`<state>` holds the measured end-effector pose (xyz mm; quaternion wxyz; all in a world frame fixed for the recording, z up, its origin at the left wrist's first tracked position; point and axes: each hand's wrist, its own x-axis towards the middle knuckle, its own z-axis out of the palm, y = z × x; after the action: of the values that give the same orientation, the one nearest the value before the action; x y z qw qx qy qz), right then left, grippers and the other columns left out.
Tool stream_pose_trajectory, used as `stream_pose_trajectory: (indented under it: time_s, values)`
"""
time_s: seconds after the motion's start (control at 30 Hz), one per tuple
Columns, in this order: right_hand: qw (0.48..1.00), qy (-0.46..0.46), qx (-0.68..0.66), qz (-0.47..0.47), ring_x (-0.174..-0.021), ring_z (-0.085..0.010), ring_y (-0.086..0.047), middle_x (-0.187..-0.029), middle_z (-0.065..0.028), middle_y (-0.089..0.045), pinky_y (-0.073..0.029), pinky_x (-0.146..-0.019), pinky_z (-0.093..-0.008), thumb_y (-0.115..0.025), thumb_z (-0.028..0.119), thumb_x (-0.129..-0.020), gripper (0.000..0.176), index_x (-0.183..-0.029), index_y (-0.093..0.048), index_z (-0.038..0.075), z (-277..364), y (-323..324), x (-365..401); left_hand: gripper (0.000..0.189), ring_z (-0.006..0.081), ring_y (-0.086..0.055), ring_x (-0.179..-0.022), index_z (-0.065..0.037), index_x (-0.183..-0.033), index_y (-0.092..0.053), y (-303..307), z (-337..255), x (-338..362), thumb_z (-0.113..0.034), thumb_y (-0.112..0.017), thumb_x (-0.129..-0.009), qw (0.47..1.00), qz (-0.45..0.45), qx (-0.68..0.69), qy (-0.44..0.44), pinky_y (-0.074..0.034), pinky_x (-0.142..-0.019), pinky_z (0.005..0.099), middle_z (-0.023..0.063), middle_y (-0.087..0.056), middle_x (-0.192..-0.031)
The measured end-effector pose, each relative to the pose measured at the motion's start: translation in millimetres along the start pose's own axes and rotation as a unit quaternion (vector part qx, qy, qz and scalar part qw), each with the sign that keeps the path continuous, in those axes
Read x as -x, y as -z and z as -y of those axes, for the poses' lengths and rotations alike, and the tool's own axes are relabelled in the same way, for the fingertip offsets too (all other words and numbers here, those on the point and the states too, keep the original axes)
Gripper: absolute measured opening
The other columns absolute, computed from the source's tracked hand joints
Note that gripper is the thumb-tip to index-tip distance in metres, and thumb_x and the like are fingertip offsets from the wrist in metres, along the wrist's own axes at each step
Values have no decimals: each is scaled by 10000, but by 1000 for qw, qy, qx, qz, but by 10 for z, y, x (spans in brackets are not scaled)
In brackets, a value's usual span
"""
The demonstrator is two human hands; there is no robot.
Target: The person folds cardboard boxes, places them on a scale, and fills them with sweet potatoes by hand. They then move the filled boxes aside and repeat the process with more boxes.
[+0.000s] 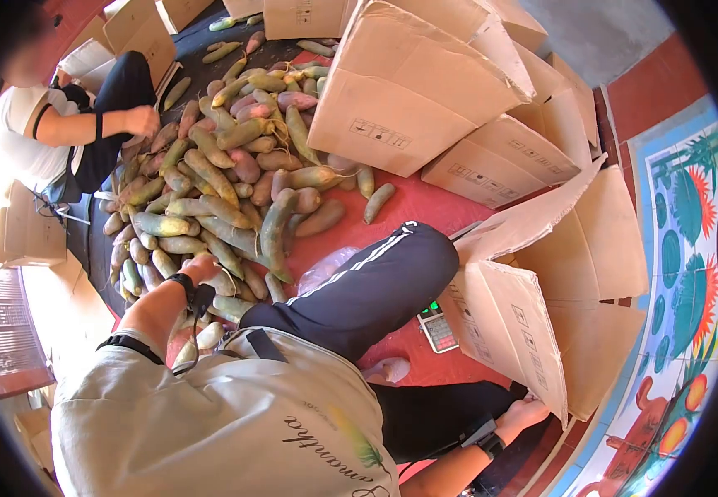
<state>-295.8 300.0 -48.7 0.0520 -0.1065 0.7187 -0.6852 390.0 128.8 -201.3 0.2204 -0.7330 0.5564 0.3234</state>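
A big heap of long green and pinkish radishes (210, 178) lies on the floor in front of me. My left hand (201, 268) reaches down into its near edge, fingers curled around a radish that they mostly hide. Over on the right, my right hand (526, 414) is closed on the lower edge of an open-topped cardboard box (500, 331). Beside that box, partly behind it, sits a small digital scale (439, 332) with a lit green display.
More open cardboard boxes (413, 87) stand at the upper right. Another person (69, 124) sits at the upper left by the heap, a hand near the radishes. Clear plastic (326, 269) lies beside my bent knee on the red mat (413, 207). A painted tile wall (678, 273) bounds the right.
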Motion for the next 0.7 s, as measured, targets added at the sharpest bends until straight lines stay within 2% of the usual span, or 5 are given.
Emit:
stream_pose_trajectory:
  time_s: [0.07,0.23,0.33,0.57,0.7]
  values:
    - [1000,2,-2,4,-939,-235,-508,-1070,-137,-515,-419,-766,-339,-448,277,-845,407,-1064,-477,-64,30,-37,28,497,322,-481,-1089,-147,-1221,-468,-180,-8,-70,-316,-541,-760,994,72,-79,-3,-384,-912,395,148,-531,-1148]
    - [999,-13,35,-4,-969,-255,-510,-1101,-146,-515,-417,-784,-342,-440,286,-845,427,-1086,-471,-65,76,-1,36,499,274,-387,-1180,-175,-1222,-470,-393,-140,112,-250,-555,-736,983,57,-128,-122,-347,-919,442,104,-427,-1252]
    - [999,2,-2,-37,-786,-157,-529,-975,-65,-560,-403,-629,-241,-401,208,-855,320,-1007,-547,-32,71,-50,44,505,274,-383,-1162,-183,-1221,-464,-428,-233,113,-203,-554,-725,960,68,-236,-133,-337,-917,430,108,-414,-1231]
    - [998,13,34,-61,-768,-137,-526,-936,-48,-566,-392,-606,-229,-400,215,-855,315,-1000,-555,-18,188,-139,173,420,272,-410,-1120,-162,-1160,-511,-589,-232,35,-155,-532,-741,976,-34,-164,-141,-346,-896,424,104,-451,-1154]
    - [999,-2,35,-30,-947,-232,-507,-1078,-124,-515,-406,-759,-332,-422,297,-846,416,-1064,-500,-49,188,-123,163,312,251,-422,-1096,-157,-1042,-581,-602,-237,-47,-212,-575,-734,916,-31,-329,-227,-374,-864,409,85,-457,-1132]
